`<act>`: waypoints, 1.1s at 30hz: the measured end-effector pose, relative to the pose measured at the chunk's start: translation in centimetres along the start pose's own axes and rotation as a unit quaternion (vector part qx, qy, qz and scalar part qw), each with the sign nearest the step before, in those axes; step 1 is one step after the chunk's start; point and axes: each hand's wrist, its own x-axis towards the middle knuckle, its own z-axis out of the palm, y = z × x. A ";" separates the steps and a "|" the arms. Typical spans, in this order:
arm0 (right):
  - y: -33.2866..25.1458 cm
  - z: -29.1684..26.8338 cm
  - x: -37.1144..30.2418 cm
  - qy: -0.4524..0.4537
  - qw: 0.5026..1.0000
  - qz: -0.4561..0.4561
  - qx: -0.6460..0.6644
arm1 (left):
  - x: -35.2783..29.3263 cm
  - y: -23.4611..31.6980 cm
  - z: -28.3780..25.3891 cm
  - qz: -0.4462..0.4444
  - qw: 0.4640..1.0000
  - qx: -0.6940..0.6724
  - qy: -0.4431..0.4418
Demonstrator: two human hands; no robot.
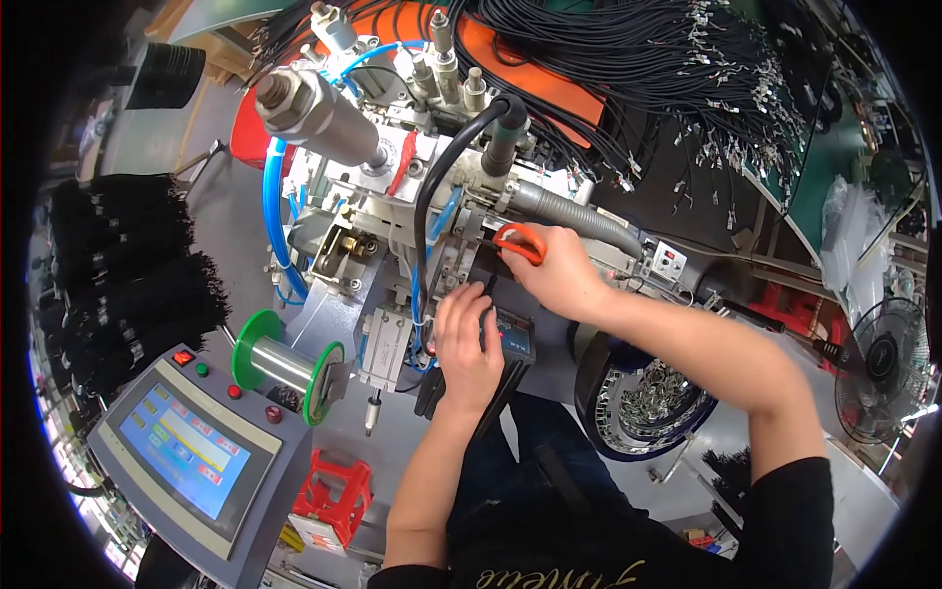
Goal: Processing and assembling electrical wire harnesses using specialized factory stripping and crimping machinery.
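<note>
My right hand (564, 275) is closed on an orange-handled tool (520, 243) at the front of the metal machine (392, 196); the tool's tip and exact kind are hidden. Just left and nearer, my left hand (466, 344) has its fingers bent together beside a thin dark piece, perhaps a cable end; what they hold I cannot make out. Under both hands, a small dark box with a lit display (512, 336) is partly covered. A thick black hose (442, 177) arches over the machine, left of the tool.
Bundled black cables (608, 49) lie on the far table, with more at left (137, 285). A control panel (186, 447) and green-flanged wire spool (285, 368) stand at left. Right are a round bowl of small metal parts (653, 398) and a fan (878, 363). Red stool (332, 491) below.
</note>
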 end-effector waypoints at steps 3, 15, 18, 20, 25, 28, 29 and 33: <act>-1.2 1.9 -1.2 0.026 0.937 0.196 0.289 | 0.1 0.3 -0.2 0.000 1.000 0.018 -0.003; -2.9 3.3 -7.7 0.221 0.752 0.274 0.557 | 4.5 -0.9 0.4 0.067 0.969 0.189 -0.144; -2.9 3.3 -9.4 0.193 0.762 0.279 0.552 | 4.5 -1.2 0.9 0.054 0.962 0.208 -0.168; -2.5 3.5 -9.9 0.186 0.763 0.280 0.552 | 4.4 -1.3 1.1 0.046 0.958 0.217 -0.182; -1.3 3.9 -10.5 0.164 0.768 0.289 0.547 | 4.1 -0.8 2.2 0.030 0.956 0.241 -0.166; -1.0 3.7 -10.7 0.158 0.770 0.293 0.544 | 4.2 -0.7 2.7 0.021 0.955 0.254 -0.154; -1.0 3.6 -10.7 0.155 0.771 0.294 0.543 | 4.5 -0.8 2.8 0.024 0.955 0.253 -0.150; -1.1 3.8 -11.6 0.156 0.771 0.291 0.544 | 4.8 -0.3 1.8 0.031 0.959 0.242 -0.141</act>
